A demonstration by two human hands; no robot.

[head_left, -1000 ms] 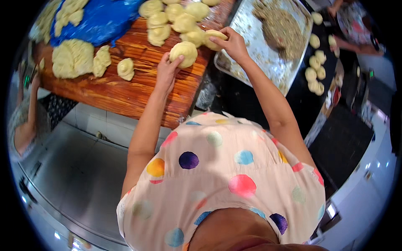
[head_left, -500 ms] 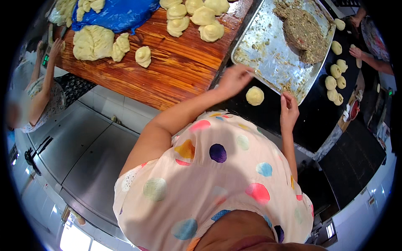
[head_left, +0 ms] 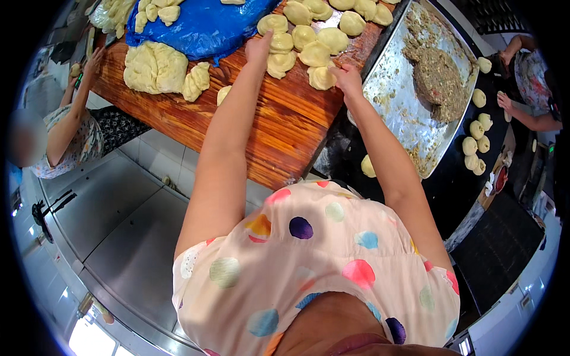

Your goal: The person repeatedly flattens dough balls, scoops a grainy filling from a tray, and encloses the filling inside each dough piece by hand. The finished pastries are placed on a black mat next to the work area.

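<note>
Flattened rounds of pale yellow dough (head_left: 314, 53) lie grouped on the wooden tabletop (head_left: 279, 124). My left hand (head_left: 259, 50) reaches to the left edge of this group, fingers stretched against the rounds there. At the group's near right corner, my right hand (head_left: 348, 81) has its fingers bent at the rim of the nearest dough round (head_left: 321, 78). That round still rests on the wood. My left forearm partly covers a single dough piece (head_left: 224, 94). On the black counter, another dough ball (head_left: 368, 167) sits beside my right forearm.
A metal tray (head_left: 380, 98) holds brown chopped filling (head_left: 439, 83). Several filled dough balls (head_left: 477, 129) stand right of it, near a co-worker's hand (head_left: 504, 101). A dough slab (head_left: 155, 68) lies by a blue plastic sheet (head_left: 190, 26). Another person (head_left: 65, 130) works at far left.
Both hands have left the tray's near edge and moved up and left to the dough rounds on the wooden tabletop. The view has shifted, showing more rounds at the top.
</note>
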